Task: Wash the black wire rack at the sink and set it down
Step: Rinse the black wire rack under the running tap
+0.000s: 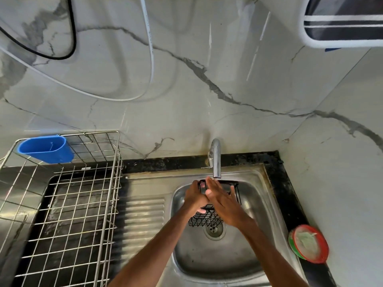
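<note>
The black wire rack [207,218] hangs over the steel sink [259,195], just under the tap [216,158] and above the drain. My left hand [194,197] grips the rack's left side, fingers curled round its frame. With straight fingers, my right hand [223,201] lies flat across the rack's top and covers much of it; the fingertips reach up to the spout. Whether water is running cannot be made out.
A steel wire dish drainer [68,204] with a blue plastic cup [46,149] hooked on its rim fills the counter to the left. The ribbed draining board [145,214] lies between drainer and basin. A red and green soap dish [308,244] sits on the black ledge at right.
</note>
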The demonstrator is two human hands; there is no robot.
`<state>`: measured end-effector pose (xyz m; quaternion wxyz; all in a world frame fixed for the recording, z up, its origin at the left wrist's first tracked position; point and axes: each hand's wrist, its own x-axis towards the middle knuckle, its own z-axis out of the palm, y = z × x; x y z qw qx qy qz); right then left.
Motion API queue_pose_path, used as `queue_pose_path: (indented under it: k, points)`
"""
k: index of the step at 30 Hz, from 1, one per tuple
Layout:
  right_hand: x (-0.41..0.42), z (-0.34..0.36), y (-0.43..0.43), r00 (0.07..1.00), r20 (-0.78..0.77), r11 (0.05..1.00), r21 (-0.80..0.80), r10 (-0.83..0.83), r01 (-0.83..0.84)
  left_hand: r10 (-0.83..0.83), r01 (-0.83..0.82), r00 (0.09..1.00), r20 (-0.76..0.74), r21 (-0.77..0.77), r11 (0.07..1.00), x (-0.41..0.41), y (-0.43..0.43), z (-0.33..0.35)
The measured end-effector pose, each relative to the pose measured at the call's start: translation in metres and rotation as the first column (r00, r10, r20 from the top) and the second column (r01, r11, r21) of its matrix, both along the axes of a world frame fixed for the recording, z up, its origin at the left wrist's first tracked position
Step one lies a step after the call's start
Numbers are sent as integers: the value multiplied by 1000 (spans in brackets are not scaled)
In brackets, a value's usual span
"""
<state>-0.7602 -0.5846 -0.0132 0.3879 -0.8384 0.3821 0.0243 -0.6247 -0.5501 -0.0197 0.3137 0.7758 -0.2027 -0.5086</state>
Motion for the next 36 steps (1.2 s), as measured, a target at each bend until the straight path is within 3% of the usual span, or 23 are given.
queue_pose_path:
  k: [5,7,9,12,16,19,23,28,31,34,36]
  points:
    - [-23,-20,-17,975,-218,991,-136,-40,10,33,-33,999,27,-5,999,10,6,-3]
    - [-11,-19,-11,983,-182,991,-128,12,-36,31,-31,998,52,-3,1000,12,7,-4]
    - [10,-14,1,997,-42,996,-63,57,-60,4,-3,996,92,-11,1000,15,6,-8]
    - [27,-9,6,994,61,996,-20,88,-87,42,-41,998,57,-19,999,20,8,-8]
    - [6,-25,-17,994,-103,995,-95,24,-34,102,-102,995,-14,0,995,27,13,-5]
    - [-16,-35,-34,975,-197,995,-40,-100,94,138,-137,990,-39,13,990,33,13,-7]
    - [-4,-28,-18,987,-156,997,-75,-28,17,122,-122,992,-34,5,992,33,6,-8]
    - [19,-14,8,997,71,1000,-30,-2,5,107,-106,993,-40,16,994,36,2,-5]
    - [1,-21,-12,999,-43,990,-143,-23,16,109,-109,993,-50,6,994,40,3,-3]
    - [-18,-26,-32,983,-137,991,-68,-123,115,41,-41,998,-49,-7,999,43,2,-1]
    - [-23,-20,-42,981,-72,983,-31,-182,180,-82,81,996,-30,-4,997,45,-3,2]
